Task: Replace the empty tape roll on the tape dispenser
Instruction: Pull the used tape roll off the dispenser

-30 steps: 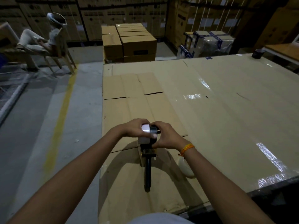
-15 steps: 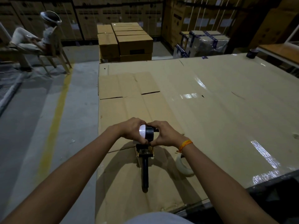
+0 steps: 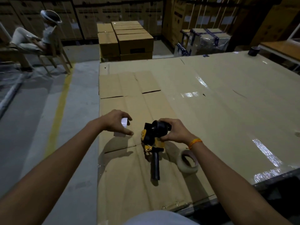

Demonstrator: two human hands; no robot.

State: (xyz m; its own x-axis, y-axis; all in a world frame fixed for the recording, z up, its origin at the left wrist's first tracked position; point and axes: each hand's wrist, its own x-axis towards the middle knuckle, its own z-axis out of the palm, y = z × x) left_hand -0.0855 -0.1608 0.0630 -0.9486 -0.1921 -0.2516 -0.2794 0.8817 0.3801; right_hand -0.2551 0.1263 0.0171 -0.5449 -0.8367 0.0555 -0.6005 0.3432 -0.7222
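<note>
A black and yellow tape dispenser lies on the cardboard-covered table, its black handle pointing toward me. My right hand grips the dispenser's black hub end, which is bare. To the left of the dispenser, my left hand holds the empty white tape core just above the cardboard. A full roll of clear tape lies flat on the table under my right forearm.
A flattened cardboard sheet covers the table's left side, whose edge runs beside a concrete floor with a yellow line. A dark tape roll sits at the far right corner. Stacked boxes and a seated person are beyond.
My left hand has pulled the white core off the dispenser hub and carried it to the left. My right hand stayed on the dispenser, which has tilted over so that the hub shows.
</note>
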